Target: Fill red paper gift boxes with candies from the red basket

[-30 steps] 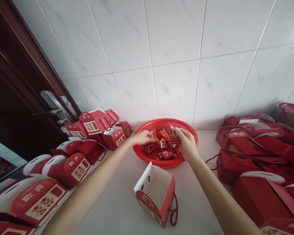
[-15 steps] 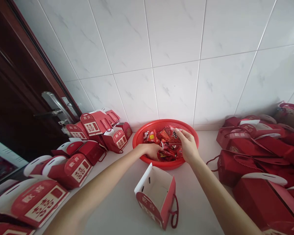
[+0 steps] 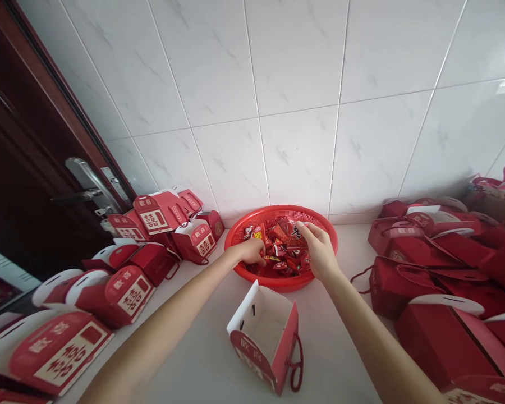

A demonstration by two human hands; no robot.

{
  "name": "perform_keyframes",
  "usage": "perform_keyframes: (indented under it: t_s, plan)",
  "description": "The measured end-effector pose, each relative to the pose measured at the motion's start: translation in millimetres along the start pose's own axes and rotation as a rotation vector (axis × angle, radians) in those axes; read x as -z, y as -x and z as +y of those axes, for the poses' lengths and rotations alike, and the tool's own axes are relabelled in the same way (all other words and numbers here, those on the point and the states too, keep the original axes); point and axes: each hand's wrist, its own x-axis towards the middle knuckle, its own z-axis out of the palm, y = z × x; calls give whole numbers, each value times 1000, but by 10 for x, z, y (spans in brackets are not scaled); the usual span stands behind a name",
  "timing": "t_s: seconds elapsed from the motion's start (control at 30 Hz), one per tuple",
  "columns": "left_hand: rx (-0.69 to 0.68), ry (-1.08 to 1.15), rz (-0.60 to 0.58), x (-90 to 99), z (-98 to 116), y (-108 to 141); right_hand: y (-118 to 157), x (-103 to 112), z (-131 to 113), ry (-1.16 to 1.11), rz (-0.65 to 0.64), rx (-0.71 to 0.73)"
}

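A red plastic basket (image 3: 231,238) holds many small red-wrapped candies and snack packets (image 3: 280,264). My left hand (image 3: 253,251) reaches over its left side, fingers curled down among the wrappers; whatever they grip is hidden. At the basket's right, my right hand (image 3: 320,247) is closed on a shiny red snack packet (image 3: 293,233), thumb on top and the other fingers mostly out of sight. Nearer to me, between my forearms, an open red gift box (image 3: 263,336) with a white inside and a dark red cord handle stands on the white surface. Its visible interior holds no candy.
Red gift boxes with white labels (image 3: 134,294) line the left side, some stacked (image 3: 155,216) towards the wall. More red boxes (image 3: 450,336) crowd the right. Behind is a white tiled wall (image 3: 298,151); a dark door with a metal handle (image 3: 88,174) stands at left.
My left hand has lifted slightly and shifted left among the candies, its fingers more curled. My right hand still holds the packet in nearly the same place. The view has shifted a little.
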Motion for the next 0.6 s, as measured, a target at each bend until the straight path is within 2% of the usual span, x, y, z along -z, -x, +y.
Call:
perform_keyframes:
  t_s: [0.23,0.43,0.6]
  plan:
    - [-58,185,101,1,-72,-41,13,-6,-18,13,12,-4]
    - [-101,422,66,4,-40,-12,18,-6,-25,17,3,-3]
    - [-56,597,84,25,-64,-13,13,13,-19,23,-16,-17]
